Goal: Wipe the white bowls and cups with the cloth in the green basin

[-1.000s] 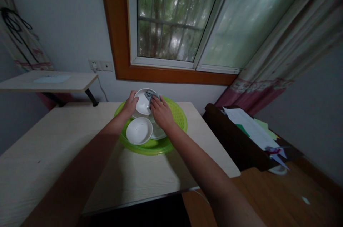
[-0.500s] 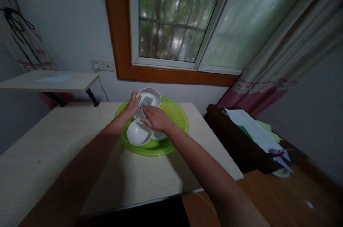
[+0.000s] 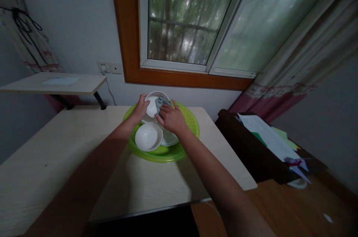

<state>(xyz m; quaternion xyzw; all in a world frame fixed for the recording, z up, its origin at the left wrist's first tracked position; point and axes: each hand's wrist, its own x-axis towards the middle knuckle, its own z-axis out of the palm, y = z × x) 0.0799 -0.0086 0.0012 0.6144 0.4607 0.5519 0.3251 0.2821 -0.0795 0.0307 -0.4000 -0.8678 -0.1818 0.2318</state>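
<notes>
My left hand (image 3: 141, 108) grips the left rim of a white bowl (image 3: 151, 107), which is tilted with its inside toward me. Pressed against the bowl's right inner side is a grey cloth (image 3: 161, 103), held under the fingers of my right hand (image 3: 172, 117). Both hands are over a green plastic basket (image 3: 165, 158). Another white bowl (image 3: 148, 137) rests in the basket, nearer to me. A further white dish (image 3: 169, 139) lies to its right, partly hidden by my right hand and forearm.
The basket stands on a light wooden table (image 3: 84, 136) below a window. A raised shelf (image 3: 56, 83) is at the left. On the right, a dark brown piece of furniture (image 3: 243, 143) holds papers (image 3: 260, 128). A wall socket (image 3: 109, 68) has a cord plugged in.
My right hand has slid the grey cloth rightward across the inside of the bowl, from its lower left to its right side. My left hand keeps its grip on the rim.
</notes>
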